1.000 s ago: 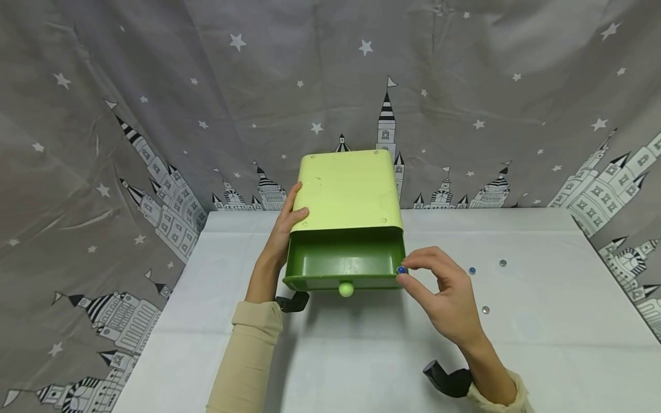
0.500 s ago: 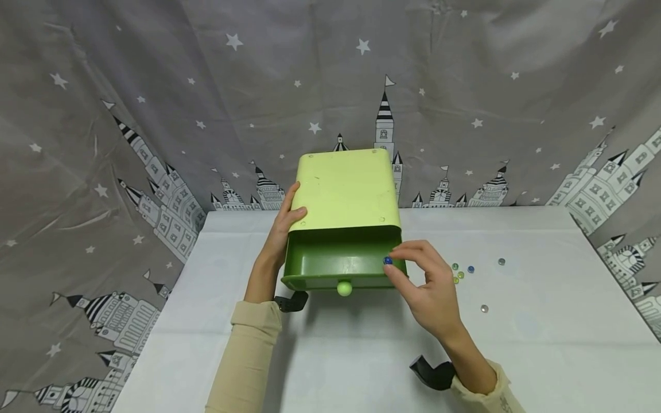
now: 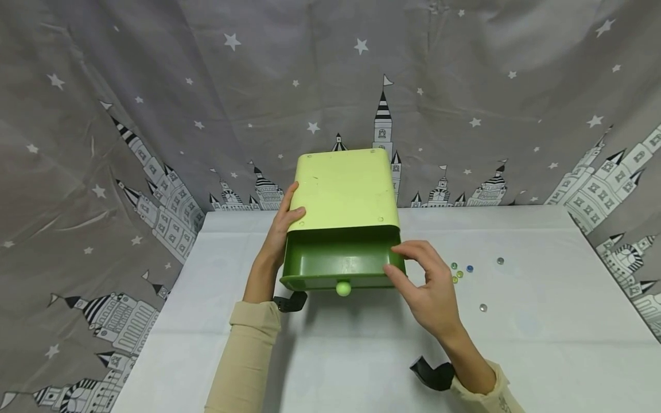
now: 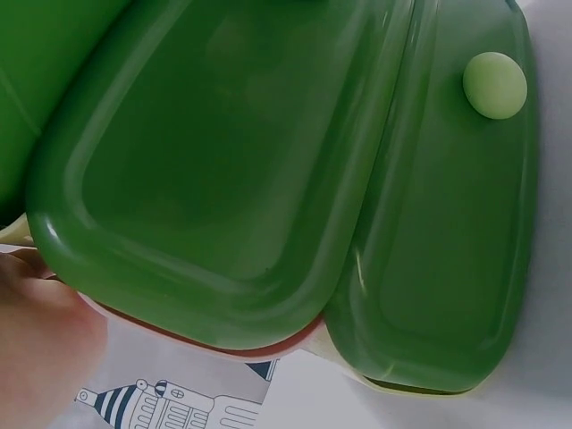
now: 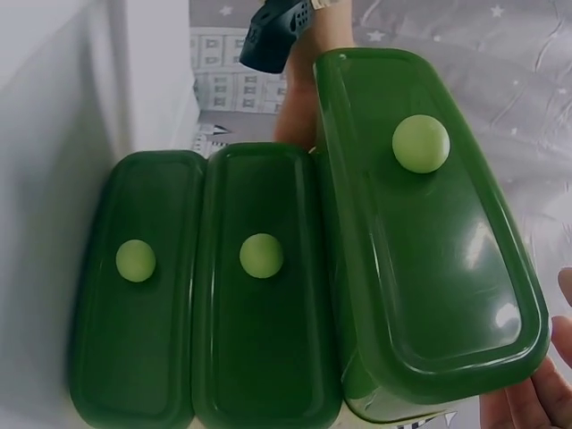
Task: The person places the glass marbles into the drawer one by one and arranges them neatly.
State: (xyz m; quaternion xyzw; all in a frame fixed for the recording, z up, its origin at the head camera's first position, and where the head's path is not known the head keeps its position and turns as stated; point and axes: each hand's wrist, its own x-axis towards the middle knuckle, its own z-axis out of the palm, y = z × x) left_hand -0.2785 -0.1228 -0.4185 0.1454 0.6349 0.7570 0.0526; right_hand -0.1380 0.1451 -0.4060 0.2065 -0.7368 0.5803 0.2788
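Observation:
A small yellow-green drawer cabinet (image 3: 343, 189) stands with its top dark green drawer (image 3: 341, 261) pulled out. My left hand (image 3: 281, 232) lies along the cabinet's left side, its thumb on the top edge. Over the drawer's right end is my right hand (image 3: 428, 287), thumb and index finger apart with nothing seen between them. What lies on the drawer's floor is partly hidden by its front. The right wrist view shows the pulled-out drawer front (image 5: 429, 232) above two closed drawers (image 5: 259, 331), each with a round light green knob (image 5: 261, 256).
Right of the cabinet, several small glass gems lie on the white table (image 3: 542, 275): a blue one (image 3: 469, 268), green and yellowish ones (image 3: 459, 274), and greyish ones (image 3: 483, 308). A grey curtain (image 3: 444, 86) with castles and stars hangs behind.
My right hand has moved left over the drawer, and its thumb and index finger have let go of the blue glass gem, which is out of sight now. My left hand stays on the cabinet.

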